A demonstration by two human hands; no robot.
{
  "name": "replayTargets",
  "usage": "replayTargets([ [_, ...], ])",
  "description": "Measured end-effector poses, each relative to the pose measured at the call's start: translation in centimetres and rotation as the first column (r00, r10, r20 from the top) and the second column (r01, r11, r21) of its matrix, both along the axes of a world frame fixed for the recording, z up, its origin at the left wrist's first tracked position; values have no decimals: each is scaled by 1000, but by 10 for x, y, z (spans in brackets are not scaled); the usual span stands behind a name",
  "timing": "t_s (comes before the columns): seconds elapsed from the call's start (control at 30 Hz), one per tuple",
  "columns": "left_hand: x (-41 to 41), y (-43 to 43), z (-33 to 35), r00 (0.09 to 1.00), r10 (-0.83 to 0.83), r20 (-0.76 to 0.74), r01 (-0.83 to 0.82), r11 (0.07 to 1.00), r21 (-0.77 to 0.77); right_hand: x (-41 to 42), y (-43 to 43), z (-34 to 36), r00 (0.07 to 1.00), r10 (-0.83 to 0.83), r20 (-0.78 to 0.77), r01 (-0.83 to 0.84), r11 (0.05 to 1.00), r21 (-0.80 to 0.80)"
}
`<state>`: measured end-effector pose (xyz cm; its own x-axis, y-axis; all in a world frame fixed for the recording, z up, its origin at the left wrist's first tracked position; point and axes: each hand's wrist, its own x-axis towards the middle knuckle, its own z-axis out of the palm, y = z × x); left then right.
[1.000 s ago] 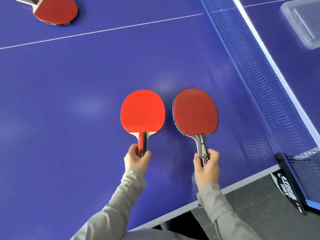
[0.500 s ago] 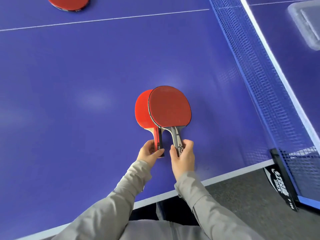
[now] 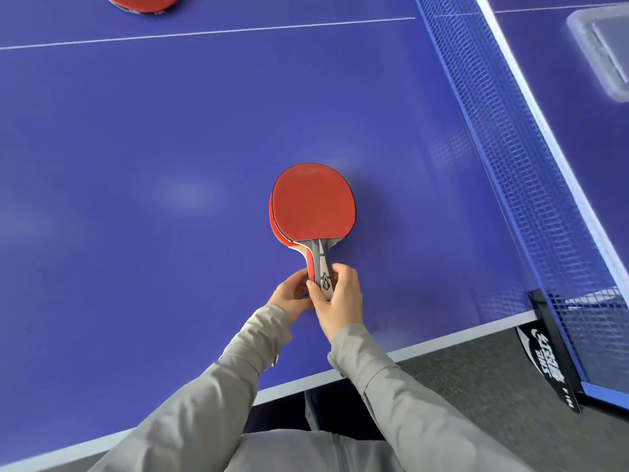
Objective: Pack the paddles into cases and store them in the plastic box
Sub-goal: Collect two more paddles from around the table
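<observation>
While two paddles lie stacked blade on blade on the blue counter (image 3: 136, 165), both hands meet at their handles, close to the near edge. The top paddle (image 3: 313, 202), dark red face up, covers the lower paddle (image 3: 285, 242) almost wholly, so only a bright red sliver shows along its left side. The right hand (image 3: 340, 301) has its fingers curled round the top paddle's grey handle, while the left hand (image 3: 291, 294) pinches the lower paddle's red handle from the left. A third paddle (image 3: 143, 1) lies far left, cut by the frame. Right of the net (image 3: 510, 165), a clear plastic box (image 3: 602, 52) sits far right, well apart from the stack.
</observation>
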<state>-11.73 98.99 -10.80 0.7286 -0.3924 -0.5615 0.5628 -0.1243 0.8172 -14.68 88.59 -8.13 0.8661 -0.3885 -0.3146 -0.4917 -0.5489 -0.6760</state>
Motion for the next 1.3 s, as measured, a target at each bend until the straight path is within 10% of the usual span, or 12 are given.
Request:
replayTargets([
  [0.6, 11, -4, 1, 972, 61, -227, -69, 997, -24, -28, -36, -1, 999, -17, -27, 16, 999, -45],
  [0.73, 22, -13, 6, 981, 125, -148, -97, 978, 184, -45, -54, -7, 985, 116, -128, -144, 959, -243],
  [1.3, 10, 10, 28, 996, -81, -45, 88, 983, 162, -107, -59, -22, 830, 177, -529, -432, 803, -410],
])
